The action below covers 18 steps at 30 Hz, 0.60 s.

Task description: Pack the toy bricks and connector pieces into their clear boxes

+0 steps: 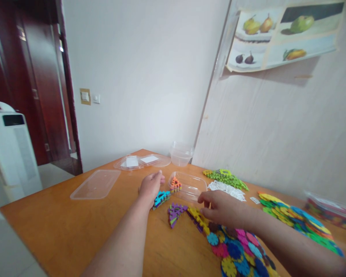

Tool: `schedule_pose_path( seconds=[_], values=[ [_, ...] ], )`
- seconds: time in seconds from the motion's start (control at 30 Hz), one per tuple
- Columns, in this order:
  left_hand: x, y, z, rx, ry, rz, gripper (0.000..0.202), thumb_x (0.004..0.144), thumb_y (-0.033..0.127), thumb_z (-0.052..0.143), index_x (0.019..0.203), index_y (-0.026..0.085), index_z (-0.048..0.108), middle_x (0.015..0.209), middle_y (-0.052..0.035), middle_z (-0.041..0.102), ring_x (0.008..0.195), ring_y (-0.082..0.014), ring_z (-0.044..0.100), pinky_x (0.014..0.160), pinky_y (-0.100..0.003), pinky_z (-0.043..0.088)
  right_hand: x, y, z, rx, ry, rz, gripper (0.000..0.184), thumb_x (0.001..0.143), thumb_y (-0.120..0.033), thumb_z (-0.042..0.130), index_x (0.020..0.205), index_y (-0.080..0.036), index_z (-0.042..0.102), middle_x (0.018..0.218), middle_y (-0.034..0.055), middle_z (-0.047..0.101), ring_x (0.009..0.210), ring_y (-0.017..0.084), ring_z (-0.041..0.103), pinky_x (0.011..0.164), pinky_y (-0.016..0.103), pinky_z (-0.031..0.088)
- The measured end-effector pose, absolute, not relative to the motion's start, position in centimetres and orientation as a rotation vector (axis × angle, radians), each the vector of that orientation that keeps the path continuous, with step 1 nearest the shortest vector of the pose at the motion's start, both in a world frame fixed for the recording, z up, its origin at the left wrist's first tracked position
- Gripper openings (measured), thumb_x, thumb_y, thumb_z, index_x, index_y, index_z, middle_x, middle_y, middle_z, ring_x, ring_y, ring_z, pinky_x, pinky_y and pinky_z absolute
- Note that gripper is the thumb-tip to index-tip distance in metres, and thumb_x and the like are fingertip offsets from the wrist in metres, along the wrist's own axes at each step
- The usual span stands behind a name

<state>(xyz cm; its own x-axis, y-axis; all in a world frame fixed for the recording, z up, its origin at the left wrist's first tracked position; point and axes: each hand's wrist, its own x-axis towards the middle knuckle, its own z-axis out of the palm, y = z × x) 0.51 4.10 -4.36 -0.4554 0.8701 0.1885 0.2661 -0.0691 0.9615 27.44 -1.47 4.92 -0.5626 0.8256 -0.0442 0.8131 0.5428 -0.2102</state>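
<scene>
My left hand (151,188) is beside the left end of a clear plastic container (194,192). Its fingers curve loosely, partly hidden behind the hand, and nothing shows in them. Orange triangular pieces (175,184) are in the container's left end. Just below this hand is a stack of blue triangular pieces (161,198). My right hand (217,207) hovers at the container's near right corner, thumb and bent fingers apart, with nothing visible between them. Closest to it lie yellow triangular pieces (198,218); purple triangular pieces (176,213) are further left.
Colourful notched discs (239,250) are heaped under my right forearm. Further right lie larger discs (296,219) and a filled clear box (331,209). Green pieces (226,180) and white cards (226,189) lie behind. Leftward are a flat lid (95,184) and a round tub (181,154).
</scene>
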Motion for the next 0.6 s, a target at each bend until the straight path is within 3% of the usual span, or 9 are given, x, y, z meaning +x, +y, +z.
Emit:
schedule_pose_path(
  seconds=[0.1, 0.3, 0.6],
  values=[
    [0.5, 4.1, -4.4, 1.172, 1.604, 1.592, 0.047, 0.083, 0.061, 0.048, 0.078, 0.02, 0.07, 0.081, -0.0079, 0.076, 0.082, -0.0236, 0.07, 0.076, -0.033, 0.05, 27.3, -2.3, 5.4, -1.471, -2.705, 0.301, 0.029, 0.082, -0.038, 0.057, 0.106, -0.025, 0.068, 0.088, 0.0021, 0.071, 0.076, 0.017, 0.062, 0.063, 0.025, 0.039],
    [0.8, 4.2, -4.5, 1.147, 1.55, 1.638, 0.045, 0.083, 0.06, 0.051, 0.079, 0.02, 0.07, 0.084, -0.0083, 0.076, 0.083, -0.0232, 0.071, 0.076, -0.032, 0.05, 26.6, -3.8, 5.3, -1.565, -2.688, 0.243, 0.046, 0.076, -0.057, 0.062, 0.108, -0.025, 0.067, 0.095, 0.0062, 0.07, 0.084, 0.022, 0.062, 0.066, 0.028, 0.038],
    [0.7, 4.3, -4.7, 1.196, 1.623, 1.61, 0.049, 0.082, 0.063, 0.049, 0.083, 0.019, 0.071, 0.086, -0.0095, 0.076, 0.083, -0.024, 0.071, 0.077, -0.034, 0.05, 26.4, -3.9, 4.9, -1.654, -2.656, 0.192, 0.025, 0.073, -0.039, 0.063, 0.09, -0.021, 0.069, 0.087, 0.0057, 0.07, 0.077, 0.02, 0.061, 0.06, 0.026, 0.034]
  ],
)
